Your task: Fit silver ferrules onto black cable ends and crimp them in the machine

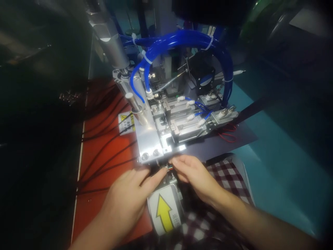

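At the front edge of the machine's metal plate (145, 140), a small bundle of thin coloured wires (170, 168) shows between my hands. My left hand (132, 191) lies to the left of it, its thumb tip pressed against the wires and its fingers bent under the plate edge, partly hidden. From the right, my right hand (195, 173) pinches at the wire ends with thumb and forefinger. What exactly is between those fingertips is too small to make out fully. Below the wires is a metal fitting (172, 180).
A white cover with a yellow arrow (164, 210) sits just below my hands. Several black cables (104, 165) run across the orange-red surface (91, 215) at left. Thick blue air tubes (182, 38) arch over the pneumatic cylinders (187, 125). Checked cloth (229, 177) lies at right.
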Demonstrator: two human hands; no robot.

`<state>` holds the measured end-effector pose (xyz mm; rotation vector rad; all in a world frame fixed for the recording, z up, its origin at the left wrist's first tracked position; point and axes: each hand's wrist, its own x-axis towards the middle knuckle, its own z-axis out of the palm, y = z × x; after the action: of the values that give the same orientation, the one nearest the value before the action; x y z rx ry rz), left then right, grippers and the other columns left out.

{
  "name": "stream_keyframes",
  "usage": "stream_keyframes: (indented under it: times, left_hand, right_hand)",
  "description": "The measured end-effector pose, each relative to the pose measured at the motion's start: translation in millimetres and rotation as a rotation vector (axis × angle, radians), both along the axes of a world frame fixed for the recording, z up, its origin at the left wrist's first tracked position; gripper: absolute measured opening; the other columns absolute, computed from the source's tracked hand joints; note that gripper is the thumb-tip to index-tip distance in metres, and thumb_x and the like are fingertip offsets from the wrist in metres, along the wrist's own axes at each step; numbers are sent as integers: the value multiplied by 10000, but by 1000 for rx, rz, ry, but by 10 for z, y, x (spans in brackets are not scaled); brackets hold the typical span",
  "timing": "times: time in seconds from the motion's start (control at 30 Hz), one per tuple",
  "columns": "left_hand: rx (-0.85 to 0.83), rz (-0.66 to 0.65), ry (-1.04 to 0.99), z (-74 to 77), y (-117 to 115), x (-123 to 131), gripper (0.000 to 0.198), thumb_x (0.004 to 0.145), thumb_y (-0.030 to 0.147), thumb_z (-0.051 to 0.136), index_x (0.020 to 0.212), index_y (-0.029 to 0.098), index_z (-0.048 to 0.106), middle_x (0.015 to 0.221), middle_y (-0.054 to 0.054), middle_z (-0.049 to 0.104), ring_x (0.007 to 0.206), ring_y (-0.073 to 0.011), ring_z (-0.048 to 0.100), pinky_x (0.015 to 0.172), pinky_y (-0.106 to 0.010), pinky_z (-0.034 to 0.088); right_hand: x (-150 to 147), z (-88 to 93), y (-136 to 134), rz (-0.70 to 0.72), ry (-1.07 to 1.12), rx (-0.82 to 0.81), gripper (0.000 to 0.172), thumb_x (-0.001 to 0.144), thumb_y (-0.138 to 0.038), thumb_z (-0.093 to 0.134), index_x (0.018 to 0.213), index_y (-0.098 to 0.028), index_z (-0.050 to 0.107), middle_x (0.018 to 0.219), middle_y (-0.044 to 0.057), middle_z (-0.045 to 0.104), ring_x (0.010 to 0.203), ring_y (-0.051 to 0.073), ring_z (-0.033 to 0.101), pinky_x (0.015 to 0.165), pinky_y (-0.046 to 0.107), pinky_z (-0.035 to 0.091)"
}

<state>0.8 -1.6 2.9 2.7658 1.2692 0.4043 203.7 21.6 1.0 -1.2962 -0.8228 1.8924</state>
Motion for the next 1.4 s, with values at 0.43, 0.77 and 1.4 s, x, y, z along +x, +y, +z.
stream_keyframes:
  times: [0.43, 0.77, 1.4]
  left_hand:
    - [1, 11, -56, -56, -7, -23, 494, 899, 85, 319, 1332, 259, 479, 916, -49, 599, 722, -185, 504, 608, -280, 380]
    - [12, 7, -65, -41, -33, -34, 453, 910, 101, 336, 1277, 266, 543, 939, -55, 613, 744, -184, 519, 625, -282, 398]
    - [36, 0, -54, -52, -18, -20, 451, 927, 95, 299, 1289, 253, 516, 916, -57, 608, 734, -190, 520, 606, -289, 392]
  right_hand:
    - [20, 26, 18, 2, -90, -8, 159, 789, -284, 625, 732, -136, 616, 550, -62, 463, 489, 65, 365, 476, 213, 275]
    - [-11, 93, 22, 78, -97, 72, 203, 857, -294, 552, 700, -166, 531, 601, -51, 468, 551, 93, 429, 546, 229, 389]
    - [-65, 112, 29, 29, -186, 78, 221, 851, -315, 561, 683, -176, 525, 645, -32, 514, 630, 124, 500, 622, 258, 443]
